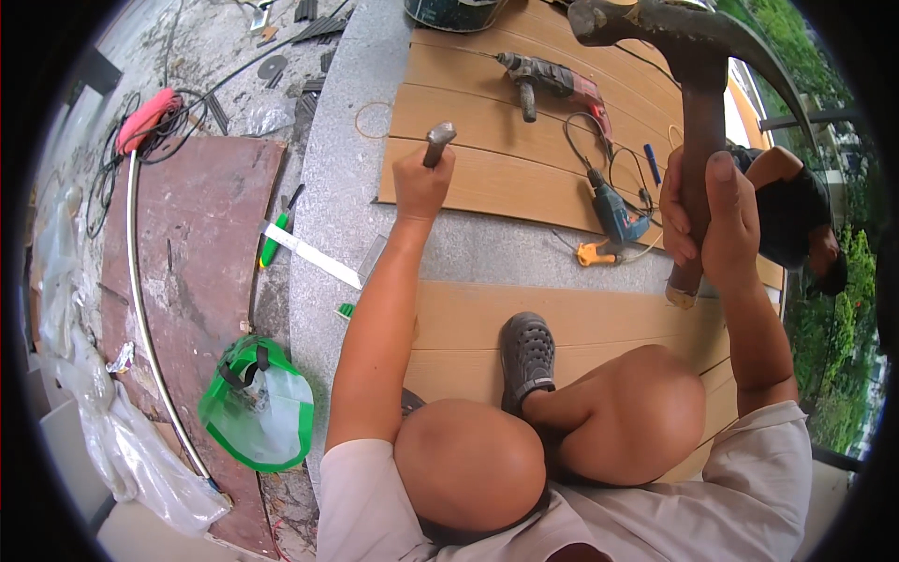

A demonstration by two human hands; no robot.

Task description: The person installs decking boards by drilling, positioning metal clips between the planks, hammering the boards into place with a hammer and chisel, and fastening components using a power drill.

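My left hand [421,190] is closed around a steel chisel [437,145], whose blunt, worn end sticks out above the fist; its lower part is hidden. It is over the left end of the brown planks [487,178]. Raised on the right, my right hand [726,220] grips the dark handle of a claw hammer [702,47], thumb along the handle. The hammer's head is high, at the top of the view, well apart from the chisel. Past my left forearm lies a metal try square [314,255].
A red-and-grey rotary hammer [552,80], a teal drill [613,211], a yellow tool [596,254] and a blue marker [652,166] lie ahead with cords. Left are a green-rimmed bag [304,436], a green-handled cutter [277,234] and a long pole [140,290]. Another person [791,206] bends at right.
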